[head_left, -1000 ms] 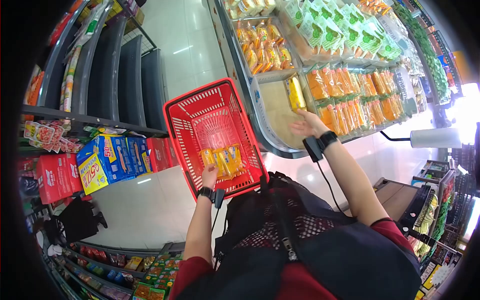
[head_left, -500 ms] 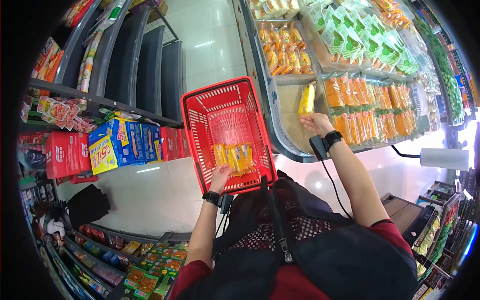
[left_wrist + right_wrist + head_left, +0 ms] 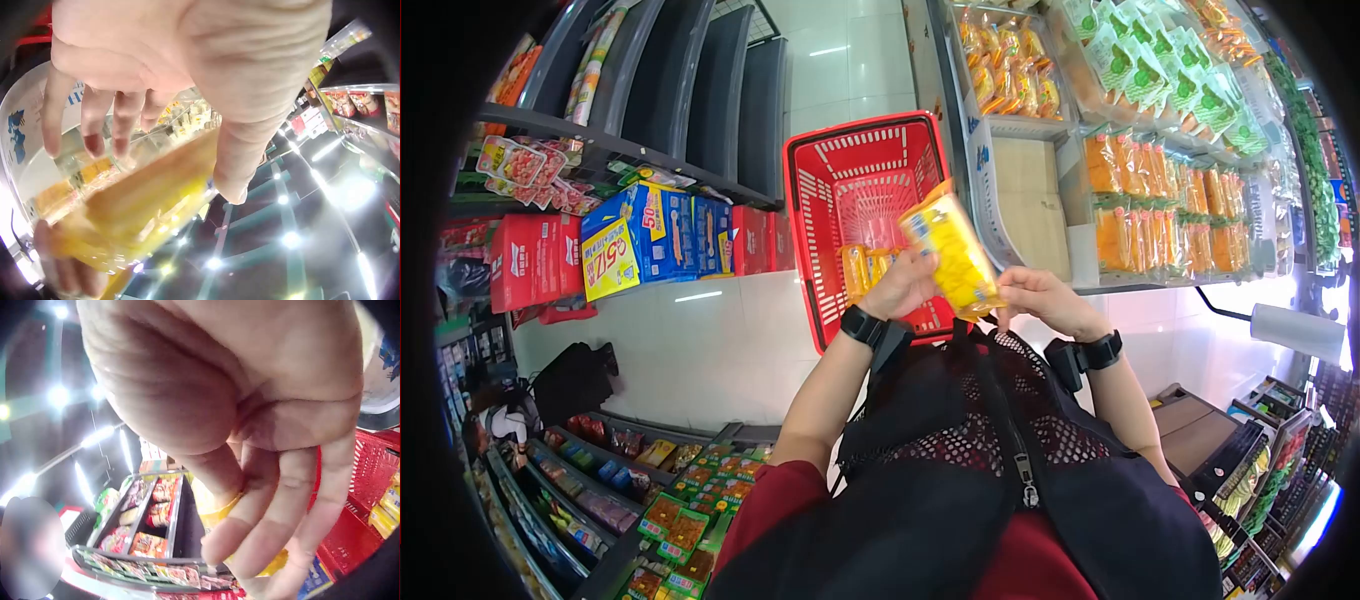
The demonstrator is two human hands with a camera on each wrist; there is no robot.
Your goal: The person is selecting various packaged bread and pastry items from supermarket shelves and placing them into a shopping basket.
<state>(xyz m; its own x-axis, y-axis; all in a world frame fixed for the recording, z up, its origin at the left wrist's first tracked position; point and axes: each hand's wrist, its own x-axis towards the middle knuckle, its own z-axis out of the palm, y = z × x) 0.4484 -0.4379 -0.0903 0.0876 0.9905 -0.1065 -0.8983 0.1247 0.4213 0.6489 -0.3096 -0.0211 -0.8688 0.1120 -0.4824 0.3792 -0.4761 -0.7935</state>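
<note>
A yellow-wrapped packet of bread [image 3: 957, 258] is held up in front of the body, tilted over the near right part of the red basket [image 3: 862, 130]. My right hand [image 3: 1045, 302] pinches its lower end between thumb and fingers, as the right wrist view also shows. At the packet's left side is my left hand [image 3: 903, 287], its thumb [image 3: 234, 169] overlapping the upper end in the left wrist view and its fingers [image 3: 94, 119] spread apart. Similar yellow packets [image 3: 857, 270] lie in the basket, partly hidden by the left hand and the held packet.
A display counter [image 3: 1030, 190] with a bare compartment stands right of the basket. Beyond it are rows of orange-brown bread packs [image 3: 1140, 165] and green-and-white bags [image 3: 1150, 60]. On the left are dark shelves [image 3: 670, 80], blue boxes [image 3: 665, 230] and red boxes [image 3: 535, 260].
My right hand has lifted the yellow packet out of the counter compartment and brought it left to the basket. My left hand has risen from the packets inside the basket to the held one.
</note>
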